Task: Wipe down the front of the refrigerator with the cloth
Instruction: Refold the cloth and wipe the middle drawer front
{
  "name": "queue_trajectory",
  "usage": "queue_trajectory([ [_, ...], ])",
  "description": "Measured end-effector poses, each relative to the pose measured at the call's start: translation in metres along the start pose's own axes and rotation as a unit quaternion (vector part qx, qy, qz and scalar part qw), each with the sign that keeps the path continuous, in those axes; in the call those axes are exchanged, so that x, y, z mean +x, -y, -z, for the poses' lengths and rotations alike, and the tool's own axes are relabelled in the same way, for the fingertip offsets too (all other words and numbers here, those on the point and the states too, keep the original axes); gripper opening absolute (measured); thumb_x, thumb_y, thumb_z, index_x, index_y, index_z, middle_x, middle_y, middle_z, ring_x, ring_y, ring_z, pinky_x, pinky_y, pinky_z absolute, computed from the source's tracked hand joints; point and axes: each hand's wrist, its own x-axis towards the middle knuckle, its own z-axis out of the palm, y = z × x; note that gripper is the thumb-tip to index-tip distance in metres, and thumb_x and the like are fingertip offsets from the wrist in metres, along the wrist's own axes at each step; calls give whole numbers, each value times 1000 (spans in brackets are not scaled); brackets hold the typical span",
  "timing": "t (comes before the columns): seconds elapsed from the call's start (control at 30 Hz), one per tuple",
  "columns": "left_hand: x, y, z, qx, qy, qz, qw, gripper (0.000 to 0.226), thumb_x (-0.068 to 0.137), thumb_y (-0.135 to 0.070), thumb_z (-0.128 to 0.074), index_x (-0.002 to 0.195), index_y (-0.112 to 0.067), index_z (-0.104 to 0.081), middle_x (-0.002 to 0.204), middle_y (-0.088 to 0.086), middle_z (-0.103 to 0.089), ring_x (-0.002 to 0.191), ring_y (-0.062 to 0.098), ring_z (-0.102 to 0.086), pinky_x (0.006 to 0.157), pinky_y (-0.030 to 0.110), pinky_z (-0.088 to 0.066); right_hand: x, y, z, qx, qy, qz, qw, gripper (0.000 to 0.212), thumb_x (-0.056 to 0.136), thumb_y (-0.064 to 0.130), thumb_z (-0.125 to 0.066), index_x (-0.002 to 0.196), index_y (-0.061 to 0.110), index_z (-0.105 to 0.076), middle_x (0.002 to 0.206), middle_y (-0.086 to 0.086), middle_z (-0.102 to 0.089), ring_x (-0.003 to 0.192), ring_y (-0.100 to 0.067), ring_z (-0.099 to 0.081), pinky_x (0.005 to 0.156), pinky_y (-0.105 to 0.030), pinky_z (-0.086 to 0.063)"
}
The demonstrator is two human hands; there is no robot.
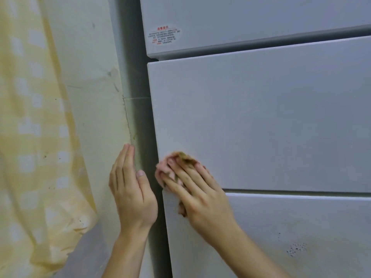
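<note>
On the refrigerator (261,117) front: the cloth (161,171) is lying bunched at the middle door's lower left corner.
Right hand (202,191): its fingers (185,175) are pressing flat on the cloth, straight and spread apart.
Left hand (132,193): its fingers (125,159) are pointing up, straight and together, beside the refrigerator's left edge, holding nothing.

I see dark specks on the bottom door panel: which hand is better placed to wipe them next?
Right. The right hand presses the cloth on the refrigerator front, nearer the specks. The left hand holds nothing, beside the refrigerator's edge.
</note>
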Motion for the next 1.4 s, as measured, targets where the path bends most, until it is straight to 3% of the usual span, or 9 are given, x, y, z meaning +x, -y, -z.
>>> queue_trajectory([
  [0.2, -29, -23, -9, -27, 25, 21, 999, 55, 102, -13, -41, 157, -10, -40, 165, 3, -39, 154, 16, -32, 128, 27, -16, -61, -45, 36, -2, -51, -123, 991, 63, 91, 7, -50, 153, 13, -50, 168, -13, -28, 159, -28, -23, 129, -50, -20],
  [0.37, -43, -42, -18, -71, 60, 61, 994, 58, 104, -19, -40, 161, -20, -32, 165, -4, -37, 154, 16, -30, 122, 11, -14, -61, -102, 75, -7, -183, -343, 921, 54, 106, 4, -40, 160, 3, -35, 170, -23, -16, 159, -43, -12, 128, -63, -14],
  [0.43, -43, -45, -18, -71, 52, 67, 994, 58, 103, -19, -40, 161, -18, -33, 163, -5, -37, 154, 15, -30, 121, 9, -14, -43, -102, 72, 0, -212, -371, 904, 54, 108, 6, -39, 161, 2, -31, 169, -26, -17, 158, -44, -10, 127, -64, -13],
  [0.63, -42, -45, -20, -57, 50, 60, 995, 59, 102, -16, -41, 161, -12, -35, 165, 0, -38, 155, 17, -30, 125, 18, -15, -4, -59, 43, 12, -124, -196, 973, 80, 82, 3, -65, 158, 7, -40, 168, -18, -25, 160, -33, -16, 129, -54, -18],
  [0.8, -45, -46, -16, -68, 65, 67, 993, 61, 103, -18, -39, 163, -17, -30, 168, -7, -32, 156, 5, -23, 125, 15, -14, -75, -39, 30, 8, 26, -30, 999, 64, 96, 11, -47, 160, 14, -39, 169, -7, -30, 159, -22, -22, 130, -43, -19],
  [1.03, -66, -43, -11, -55, 104, 39, 992, 64, 103, -20, -38, 166, -19, -25, 173, -13, -14, 158, 2, -11, 124, 10, -5, -132, -52, 47, 22, 7, -130, 991, 61, 95, 6, -47, 156, 15, -45, 167, -7, -33, 157, -23, -28, 128, -46, -24],
  [1.17, -73, -30, -12, -12, 103, -16, 994, 65, 102, -20, -45, 164, -13, -28, 174, -3, -16, 159, 15, -16, 127, 18, -4, -156, -69, 53, 1, -17, -165, 986, 48, 110, 11, -26, 154, 14, -45, 166, -11, -35, 157, -26, -29, 128, -50, -26],
  [1.33, -77, -44, -26, 2, 51, -19, 999, 65, 101, -24, -48, 162, -9, -31, 173, 8, -21, 160, 27, -18, 129, 40, -11, -132, -88, 68, 8, -29, -174, 984, 79, 88, 9, -77, 158, 10, -40, 168, -14, -28, 160, -30, -19, 127, -57, -24],
  [1.4, -78, -56, -35, -4, 37, -24, 999, 66, 100, -25, -47, 162, -6, -30, 172, 11, -22, 160, 29, -17, 129, 46, -14, -103, -89, 70, 16, -48, -165, 985, 77, 88, 16, -77, 157, 10, -42, 168, -16, -29, 160, -31, -19, 127, -58, -23],
])
